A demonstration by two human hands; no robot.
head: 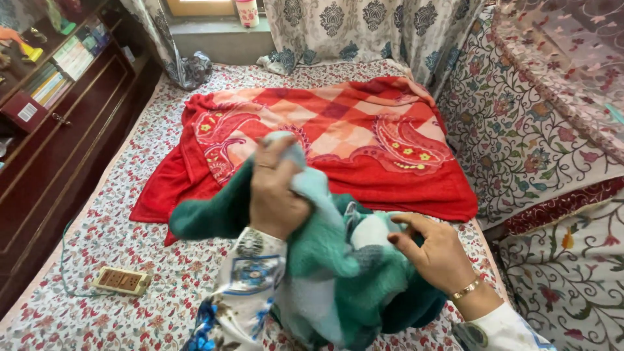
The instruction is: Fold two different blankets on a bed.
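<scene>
A green and white fleece blanket is bunched up in front of me on the bed. My left hand is raised and closed around a pale green edge of it. My right hand pinches another fold of the same blanket lower down at the right; a gold bangle sits on that wrist. Behind the green blanket a red checked blanket with paisley patterns lies spread flat across the bed.
The bed sheet has a small red flower print. A beige power strip with a green cord lies on it at the left. A dark wooden cabinet with books stands left. Embroidered cushions line the right. Patterned curtains hang behind.
</scene>
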